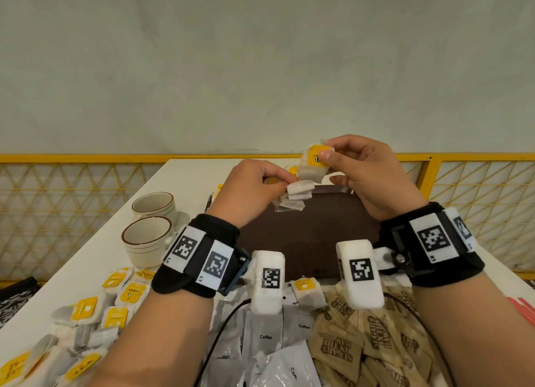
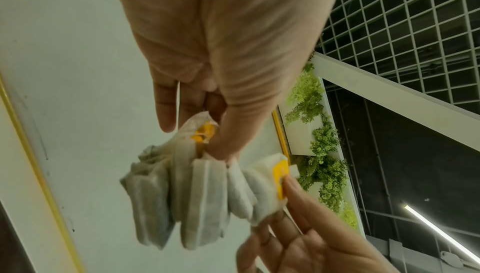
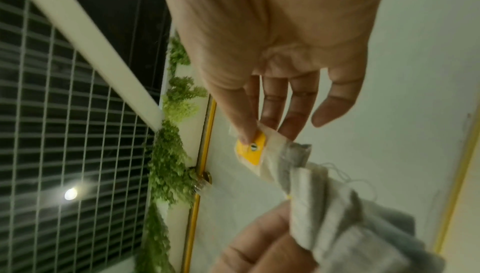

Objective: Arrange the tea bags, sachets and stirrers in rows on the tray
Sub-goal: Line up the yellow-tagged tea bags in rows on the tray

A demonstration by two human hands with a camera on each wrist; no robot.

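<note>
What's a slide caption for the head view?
Left hand holds a bunch of tea bags while right hand pinches one bag above the tray.

Left hand (image 2: 221, 55) entering from 12 o'clock, thumb and fingers pinching a bunch of grey-white tea bags (image 2: 182, 199) that hangs toward 6 o'clock; right hand (image 2: 306, 242) at 5 o'clock, pinching one yellow-tagged tea bag (image 2: 265, 185) touching the bunch's 3 o'clock side.
</note>
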